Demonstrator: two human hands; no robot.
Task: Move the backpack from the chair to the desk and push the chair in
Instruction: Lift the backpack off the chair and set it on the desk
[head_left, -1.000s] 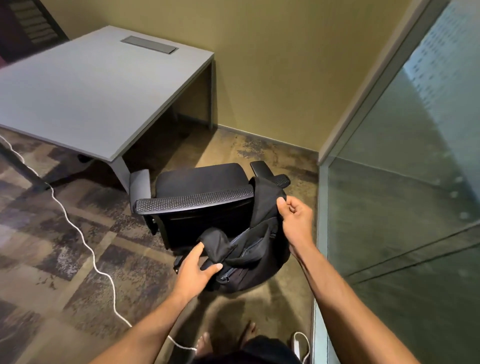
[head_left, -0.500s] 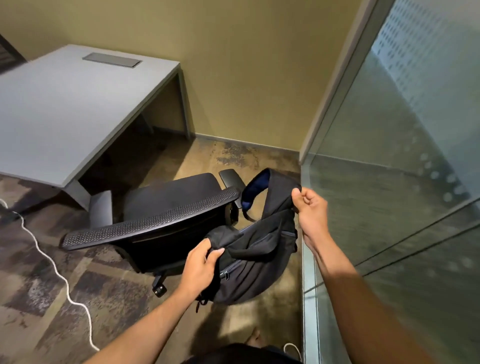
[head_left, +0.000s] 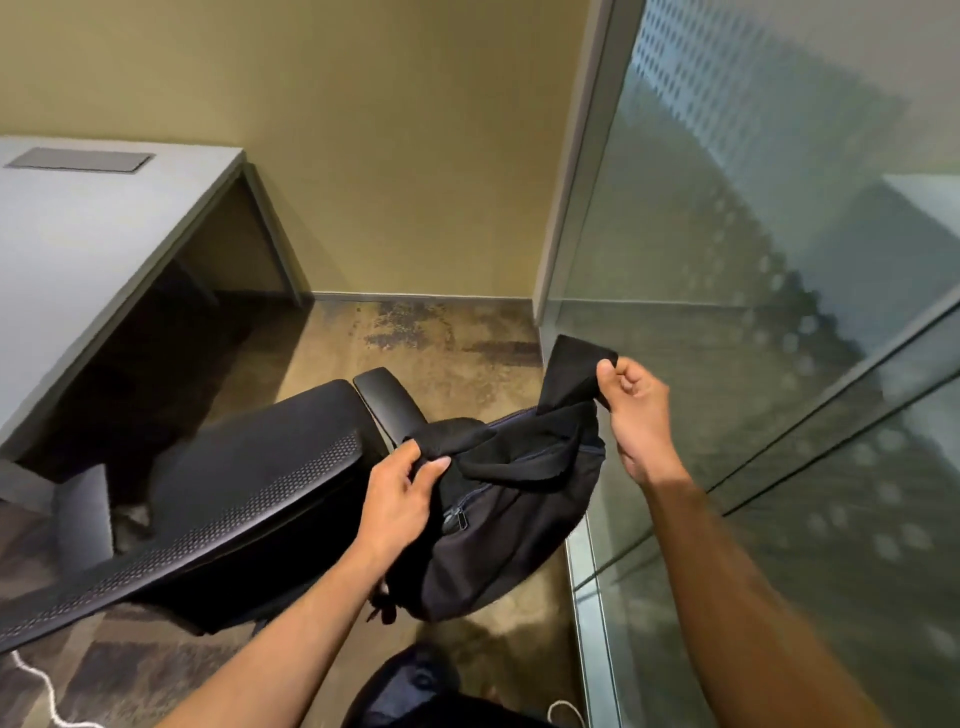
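Observation:
The black backpack (head_left: 509, 525) hangs in the air between my hands, to the right of the black office chair (head_left: 249, 483) and clear of its seat. My left hand (head_left: 400, 493) grips a fold of fabric at the bag's top left. A strap is pinched in my right hand (head_left: 636, 415), held up near the glass. The grey desk (head_left: 88, 244) stands at the left, behind the chair, with a cable hatch set in its top. The chair is pulled out from the desk, its mesh backrest nearest me.
A glass partition (head_left: 779, 364) with a metal frame runs close along the right side. An olive wall (head_left: 363, 156) closes the far end. A white cable (head_left: 41, 691) trails over the patterned carpet at the lower left. Bare floor lies between chair and wall.
Both hands have raised the backpack higher and away from the chair's back. My right hand has pulled the strap up and to the right. The view has swung right, and the desk has slid left.

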